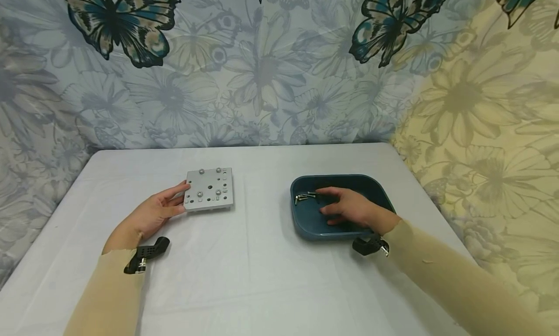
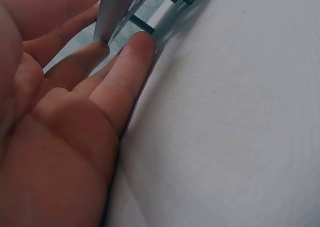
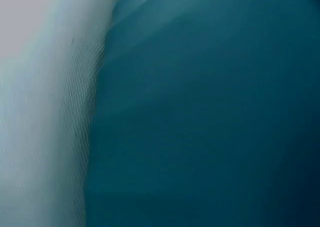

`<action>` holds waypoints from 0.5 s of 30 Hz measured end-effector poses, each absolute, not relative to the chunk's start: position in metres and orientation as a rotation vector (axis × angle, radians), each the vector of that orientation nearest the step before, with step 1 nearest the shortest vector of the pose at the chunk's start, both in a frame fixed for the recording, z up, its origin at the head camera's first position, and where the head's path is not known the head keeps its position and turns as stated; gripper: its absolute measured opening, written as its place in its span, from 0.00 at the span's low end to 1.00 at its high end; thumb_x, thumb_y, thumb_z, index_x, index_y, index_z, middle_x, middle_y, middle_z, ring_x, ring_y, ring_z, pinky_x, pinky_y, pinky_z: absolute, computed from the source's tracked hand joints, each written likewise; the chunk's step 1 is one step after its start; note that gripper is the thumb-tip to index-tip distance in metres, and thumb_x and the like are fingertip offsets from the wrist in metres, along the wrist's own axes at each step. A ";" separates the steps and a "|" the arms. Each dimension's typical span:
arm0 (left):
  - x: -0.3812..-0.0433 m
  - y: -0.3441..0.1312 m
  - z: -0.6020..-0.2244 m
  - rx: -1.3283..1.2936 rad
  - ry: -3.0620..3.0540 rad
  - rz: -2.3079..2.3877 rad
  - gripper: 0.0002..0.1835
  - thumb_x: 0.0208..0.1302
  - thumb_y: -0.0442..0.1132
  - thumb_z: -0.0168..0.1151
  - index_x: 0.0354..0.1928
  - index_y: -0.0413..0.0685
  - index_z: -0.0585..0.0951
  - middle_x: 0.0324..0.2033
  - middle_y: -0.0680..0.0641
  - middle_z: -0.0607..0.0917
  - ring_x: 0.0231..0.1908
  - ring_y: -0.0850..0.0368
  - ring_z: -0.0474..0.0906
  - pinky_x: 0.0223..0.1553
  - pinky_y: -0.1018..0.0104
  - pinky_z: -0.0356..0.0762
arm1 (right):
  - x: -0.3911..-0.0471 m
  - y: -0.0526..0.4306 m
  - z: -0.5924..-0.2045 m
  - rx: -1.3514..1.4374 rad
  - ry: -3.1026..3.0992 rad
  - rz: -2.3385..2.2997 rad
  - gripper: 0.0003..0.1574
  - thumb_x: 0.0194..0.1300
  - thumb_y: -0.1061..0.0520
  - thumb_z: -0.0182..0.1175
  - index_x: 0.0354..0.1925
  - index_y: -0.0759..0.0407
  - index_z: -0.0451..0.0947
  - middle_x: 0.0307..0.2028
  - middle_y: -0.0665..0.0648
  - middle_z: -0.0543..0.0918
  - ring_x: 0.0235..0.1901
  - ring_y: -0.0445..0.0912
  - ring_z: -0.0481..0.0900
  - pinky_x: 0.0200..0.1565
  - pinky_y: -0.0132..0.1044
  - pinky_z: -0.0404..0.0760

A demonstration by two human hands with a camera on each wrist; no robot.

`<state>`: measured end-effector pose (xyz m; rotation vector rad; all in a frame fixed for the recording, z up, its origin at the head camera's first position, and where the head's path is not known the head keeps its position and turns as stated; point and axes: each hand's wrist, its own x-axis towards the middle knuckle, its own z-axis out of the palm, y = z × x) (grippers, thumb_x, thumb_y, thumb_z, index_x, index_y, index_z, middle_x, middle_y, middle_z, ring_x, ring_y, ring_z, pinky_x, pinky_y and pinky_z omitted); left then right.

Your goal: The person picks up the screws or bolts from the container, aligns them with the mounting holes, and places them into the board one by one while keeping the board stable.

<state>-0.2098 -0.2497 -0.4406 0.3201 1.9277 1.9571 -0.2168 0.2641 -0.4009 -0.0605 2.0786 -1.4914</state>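
At the left of the table, my left hand [image 1: 150,214] holds a square metal plate [image 1: 209,188] by its left edge, thumb on the near side and fingers behind. Several screws stand in the plate, and the head view shows their round heads on top. Below the plate [image 2: 111,14], threaded screw ends [image 2: 142,24] stick out in the left wrist view, close to a fingertip. My right hand [image 1: 349,210] reaches into a blue tray [image 1: 301,224], thumb and index finger apart. Several loose screws [image 1: 301,197] lie at the tray's left side, right by the index fingertip.
A white cloth [image 1: 262,278] covers the table. Behind it hangs a curtain [image 1: 262,84] printed with flowers and butterflies, which continues along both sides. The tray's wall [image 3: 200,112] fills most of the right wrist view and hides the right hand there.
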 end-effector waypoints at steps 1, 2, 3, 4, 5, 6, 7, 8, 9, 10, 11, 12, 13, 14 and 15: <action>-0.210 -0.250 -0.441 0.320 1.929 1.956 0.40 0.68 0.23 0.58 0.77 0.34 0.51 0.78 0.45 0.35 0.74 0.38 0.42 0.57 0.73 0.70 | -0.217 0.263 -0.402 -0.067 2.116 -1.473 0.42 0.64 0.66 0.66 0.73 0.60 0.64 0.67 0.69 0.60 0.43 0.53 0.80 0.43 0.49 0.84; -0.210 -0.250 -0.442 0.317 1.929 1.957 0.40 0.68 0.23 0.58 0.77 0.34 0.51 0.78 0.45 0.35 0.74 0.38 0.42 0.57 0.73 0.70 | -0.217 0.263 -0.403 -0.075 2.151 -1.453 0.41 0.64 0.66 0.66 0.72 0.60 0.65 0.64 0.70 0.63 0.42 0.53 0.80 0.42 0.49 0.84; -0.211 -0.250 -0.442 0.317 1.933 1.955 0.40 0.68 0.23 0.58 0.77 0.34 0.51 0.78 0.45 0.35 0.74 0.38 0.42 0.57 0.73 0.70 | -0.217 0.262 -0.404 -0.085 2.184 -1.433 0.39 0.65 0.66 0.66 0.72 0.60 0.66 0.62 0.70 0.66 0.41 0.52 0.81 0.41 0.48 0.85; -0.211 -0.250 -0.442 0.311 1.939 1.951 0.40 0.68 0.24 0.59 0.77 0.35 0.51 0.78 0.45 0.35 0.74 0.39 0.42 0.57 0.73 0.70 | -0.217 0.262 -0.404 -0.100 2.217 -1.407 0.38 0.65 0.66 0.65 0.71 0.60 0.67 0.59 0.69 0.68 0.40 0.52 0.81 0.39 0.48 0.85; -0.211 -0.250 -0.443 0.305 1.945 1.947 0.40 0.68 0.25 0.60 0.77 0.35 0.52 0.78 0.46 0.35 0.74 0.39 0.42 0.57 0.73 0.70 | -0.217 0.261 -0.404 -0.116 2.246 -1.383 0.37 0.65 0.66 0.65 0.70 0.60 0.68 0.56 0.69 0.70 0.38 0.53 0.81 0.38 0.48 0.85; -0.211 -0.250 -0.443 0.299 1.953 1.940 0.41 0.68 0.25 0.60 0.77 0.36 0.52 0.78 0.46 0.35 0.74 0.39 0.42 0.57 0.73 0.69 | -0.218 0.260 -0.404 -0.132 2.272 -1.363 0.36 0.66 0.66 0.65 0.70 0.61 0.68 0.53 0.69 0.71 0.37 0.53 0.81 0.37 0.47 0.85; -0.211 -0.251 -0.443 0.291 1.963 1.933 0.41 0.68 0.25 0.61 0.77 0.36 0.52 0.78 0.46 0.36 0.74 0.40 0.42 0.57 0.74 0.69 | -0.219 0.260 -0.404 -0.140 2.299 -1.337 0.34 0.66 0.65 0.64 0.69 0.60 0.70 0.52 0.68 0.72 0.35 0.53 0.81 0.36 0.47 0.85; -0.211 -0.251 -0.443 0.282 1.966 1.930 0.41 0.68 0.25 0.61 0.77 0.37 0.53 0.78 0.47 0.36 0.74 0.40 0.42 0.57 0.74 0.69 | -0.219 0.259 -0.404 -0.155 2.327 -1.309 0.33 0.67 0.65 0.64 0.69 0.60 0.70 0.51 0.67 0.72 0.33 0.52 0.81 0.35 0.46 0.85; -0.211 -0.250 -0.444 0.273 1.974 1.925 0.41 0.67 0.26 0.62 0.77 0.37 0.53 0.78 0.47 0.37 0.74 0.41 0.42 0.57 0.74 0.69 | -0.220 0.259 -0.404 -0.168 2.352 -1.283 0.32 0.67 0.65 0.64 0.68 0.60 0.71 0.50 0.67 0.72 0.31 0.52 0.81 0.34 0.46 0.85; -0.211 -0.251 -0.443 0.264 1.977 1.922 0.41 0.67 0.26 0.62 0.77 0.38 0.53 0.78 0.48 0.37 0.74 0.41 0.42 0.57 0.74 0.69 | -0.220 0.258 -0.405 -0.182 2.372 -1.259 0.32 0.67 0.65 0.64 0.67 0.61 0.72 0.50 0.66 0.72 0.30 0.52 0.82 0.34 0.46 0.85; -0.211 -0.251 -0.443 0.259 1.979 1.922 0.41 0.67 0.26 0.62 0.77 0.38 0.54 0.78 0.48 0.38 0.74 0.41 0.43 0.57 0.73 0.69 | -0.221 0.258 -0.405 -0.196 2.395 -1.237 0.31 0.66 0.65 0.64 0.66 0.61 0.72 0.51 0.66 0.72 0.29 0.52 0.82 0.33 0.46 0.85; -0.211 -0.251 -0.443 0.251 1.985 1.919 0.41 0.67 0.26 0.63 0.77 0.38 0.54 0.78 0.48 0.38 0.74 0.42 0.43 0.57 0.73 0.70 | -0.221 0.257 -0.405 -0.205 2.420 -1.214 0.30 0.66 0.65 0.65 0.65 0.62 0.73 0.52 0.66 0.72 0.27 0.51 0.82 0.32 0.45 0.85; -0.211 -0.251 -0.443 0.244 1.985 1.920 0.41 0.67 0.27 0.63 0.77 0.39 0.55 0.78 0.48 0.39 0.74 0.42 0.44 0.57 0.73 0.70 | -0.221 0.257 -0.405 -0.218 2.442 -1.192 0.29 0.65 0.65 0.65 0.64 0.62 0.74 0.54 0.65 0.72 0.26 0.51 0.82 0.32 0.45 0.85; -0.210 -0.251 -0.443 0.239 1.987 1.920 0.41 0.66 0.27 0.64 0.77 0.39 0.55 0.78 0.48 0.39 0.74 0.42 0.44 0.57 0.72 0.70 | -0.221 0.257 -0.406 -0.230 2.456 -1.183 0.29 0.64 0.65 0.66 0.63 0.63 0.75 0.55 0.65 0.72 0.26 0.51 0.82 0.32 0.45 0.85; -0.210 -0.251 -0.442 0.235 1.989 1.919 0.41 0.66 0.27 0.64 0.77 0.39 0.55 0.78 0.48 0.40 0.74 0.42 0.45 0.57 0.72 0.70 | -0.221 0.257 -0.406 -0.239 2.468 -1.174 0.28 0.64 0.65 0.66 0.62 0.63 0.75 0.55 0.65 0.72 0.26 0.51 0.82 0.32 0.45 0.85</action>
